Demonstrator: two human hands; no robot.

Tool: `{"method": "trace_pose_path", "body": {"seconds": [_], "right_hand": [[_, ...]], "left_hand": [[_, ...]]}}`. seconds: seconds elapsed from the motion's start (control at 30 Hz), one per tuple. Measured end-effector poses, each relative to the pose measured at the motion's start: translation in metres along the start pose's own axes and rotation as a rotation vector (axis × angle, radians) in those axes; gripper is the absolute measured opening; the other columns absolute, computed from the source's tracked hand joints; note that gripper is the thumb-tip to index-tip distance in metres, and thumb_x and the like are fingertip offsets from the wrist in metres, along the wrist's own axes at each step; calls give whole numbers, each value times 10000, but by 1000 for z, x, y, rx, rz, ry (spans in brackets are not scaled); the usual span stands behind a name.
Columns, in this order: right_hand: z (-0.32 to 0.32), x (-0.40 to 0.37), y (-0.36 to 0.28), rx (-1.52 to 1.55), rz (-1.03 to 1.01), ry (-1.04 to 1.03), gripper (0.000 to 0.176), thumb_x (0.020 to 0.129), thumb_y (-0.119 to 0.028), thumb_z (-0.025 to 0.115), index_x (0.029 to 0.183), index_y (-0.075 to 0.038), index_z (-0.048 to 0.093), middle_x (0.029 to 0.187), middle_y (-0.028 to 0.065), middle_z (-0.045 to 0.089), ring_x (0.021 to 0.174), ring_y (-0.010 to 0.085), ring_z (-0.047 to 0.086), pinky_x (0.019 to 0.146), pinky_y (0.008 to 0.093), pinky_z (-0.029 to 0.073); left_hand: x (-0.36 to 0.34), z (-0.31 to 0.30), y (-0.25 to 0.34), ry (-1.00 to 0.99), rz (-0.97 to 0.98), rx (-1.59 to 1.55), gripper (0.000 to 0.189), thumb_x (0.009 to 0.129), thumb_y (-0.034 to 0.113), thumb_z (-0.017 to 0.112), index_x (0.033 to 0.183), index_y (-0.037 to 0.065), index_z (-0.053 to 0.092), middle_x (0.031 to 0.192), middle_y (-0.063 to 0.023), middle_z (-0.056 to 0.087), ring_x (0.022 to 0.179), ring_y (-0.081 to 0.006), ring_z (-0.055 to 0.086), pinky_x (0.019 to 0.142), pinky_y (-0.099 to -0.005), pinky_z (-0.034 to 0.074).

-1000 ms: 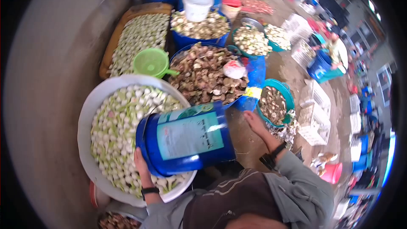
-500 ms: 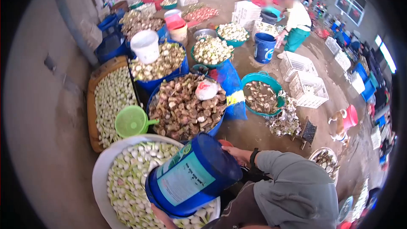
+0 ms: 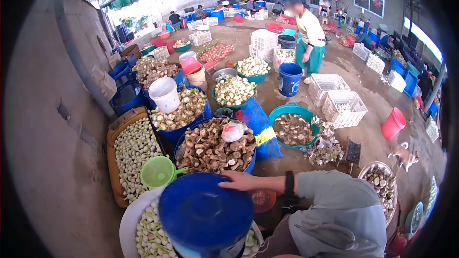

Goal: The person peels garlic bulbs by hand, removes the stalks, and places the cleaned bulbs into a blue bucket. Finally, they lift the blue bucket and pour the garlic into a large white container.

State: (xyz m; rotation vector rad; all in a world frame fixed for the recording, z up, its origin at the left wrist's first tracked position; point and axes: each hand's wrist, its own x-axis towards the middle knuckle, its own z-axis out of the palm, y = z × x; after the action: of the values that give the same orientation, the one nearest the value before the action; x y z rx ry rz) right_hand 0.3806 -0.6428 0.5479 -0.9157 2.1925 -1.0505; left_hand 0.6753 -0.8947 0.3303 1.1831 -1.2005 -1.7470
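The floor [image 3: 349, 167] is edged by a wall [image 3: 48, 138] at the left. On the floor, beyond the tubs, a person [image 3: 310, 31] in a pale top and green trousers is seen standing. Nearest the camera, a white tub [image 3: 128, 224] is filled with pale bulbs [image 3: 149, 234]. Just beyond it, a blue tub [image 3: 252, 164] is heaped with brown bulbs [image 3: 205, 145]. To its left, pale bulbs are spread in an orange-brown tray [image 3: 114, 162]. The blue bucket [image 3: 205, 210] is turned bottom up over the white tub; its mouth is hidden. More brown bulbs are held in a teal tub [image 3: 274, 115], farther right. Near that, 2 white crates [image 3: 329, 86] [image 3: 344, 114] are set side by side. At the right, a pink bucket [image 3: 393, 124] is set well apart, with a dog [image 3: 406, 155] near it. A green scoop [image 3: 157, 172] is placed between the tray and the blue tub. The right hand [image 3: 239, 180] is laid on the edge of the blue bucket's base, fingers outstretched and not closed around it. The left hand is out of sight, so its state cannot be told. A white and red bag [image 3: 232, 132] is rested on the brown bulbs.
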Motion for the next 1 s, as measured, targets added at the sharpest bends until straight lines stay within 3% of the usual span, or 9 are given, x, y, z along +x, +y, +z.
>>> {"method": "trace_pose_path", "body": {"seconds": [0.1, 0.2, 0.63, 0.7, 0.8, 0.83, 0.9, 0.97, 1.0], "right_hand": [[14, 19, -58, -100, -284, -58, 659, 879, -560, 449, 1289, -45, 427, 1283, 201, 481, 1125, 365, 518, 967, 426, 399], [20, 11, -100, -101, -370, -68, 623, 892, -502, 444, 1301, -36, 386, 1269, 211, 475, 1123, 383, 509, 939, 449, 418], [-15, -4, -29, 27, -91, 13, 643, 928, -519, 419, 1323, -14, 378, 1271, 207, 477, 1185, 333, 478, 988, 405, 379], [-13, 10, 22, 252, -78, -3, 747, 876, -573, 474, 1376, -37, 338, 1345, 181, 442, 1199, 316, 466, 977, 385, 379], [-32, -21, 58, 831, 50, -120, 667, 910, -436, 515, 1407, -37, 319, 1351, 94, 447, 1177, 196, 454, 970, 311, 372], [-33, -29, 72, 799, 81, -2, 543, 926, -371, 504, 1342, -34, 412, 1275, 86, 512, 1128, 179, 497, 940, 314, 409], [-19, -37, 128, 1237, 193, -20, 368, 914, -348, 517, 1044, -13, 599, 979, 59, 668, 816, 147, 634, 802, 316, 509], [-29, -65, 148, 1449, 440, 5, 328, 909, -329, 505, 910, -26, 629, 847, 68, 687, 688, 185, 648, 735, 334, 540], [-19, -67, 186, 1526, 423, -22, 347, 908, -337, 489, 953, -23, 629, 854, 90, 688, 697, 201, 655, 756, 332, 537]], "left_hand": [[-8, -2, 20, -26, 31, -11, 530, 942, 344, 456, 1302, -45, 441, 1266, -178, 518, 1102, -273, 526, 941, -361, 418], [-10, -2, 43, -38, 71, -33, 529, 941, 340, 461, 1303, -45, 440, 1267, -179, 517, 1103, -273, 526, 940, -362, 418], [-33, 72, 102, -256, 108, -93, 524, 936, 322, 484, 1306, -45, 437, 1270, -183, 511, 1105, -275, 522, 935, -367, 422], [-42, 79, 115, -271, 117, -84, 523, 935, 319, 488, 1307, -45, 436, 1270, -183, 510, 1106, -275, 521, 935, -367, 422], [-60, 93, 129, -287, 120, -66, 522, 934, 315, 493, 1308, -45, 435, 1271, -184, 508, 1106, -276, 520, 934, -368, 423], [-67, 96, 135, -291, 117, -47, 522, 934, 314, 495, 1308, -45, 435, 1271, -185, 508, 1107, -276, 520, 933, -369, 423], [-82, 99, 150, -307, 109, 25, 522, 933, 311, 499, 1309, -45, 435, 1271, -185, 507, 1107, -276, 519, 932, -369, 424], [-97, 110, 170, -341, 101, 116, 521, 932, 309, 502, 1309, -45, 434, 1272, -186, 506, 1108, -276, 519, 932, -370, 424], [-106, 120, 179, -362, 96, 162, 521, 932, 307, 504, 1310, -45, 434, 1272, -186, 506, 1108, -277, 519, 931, -370, 425]]}}
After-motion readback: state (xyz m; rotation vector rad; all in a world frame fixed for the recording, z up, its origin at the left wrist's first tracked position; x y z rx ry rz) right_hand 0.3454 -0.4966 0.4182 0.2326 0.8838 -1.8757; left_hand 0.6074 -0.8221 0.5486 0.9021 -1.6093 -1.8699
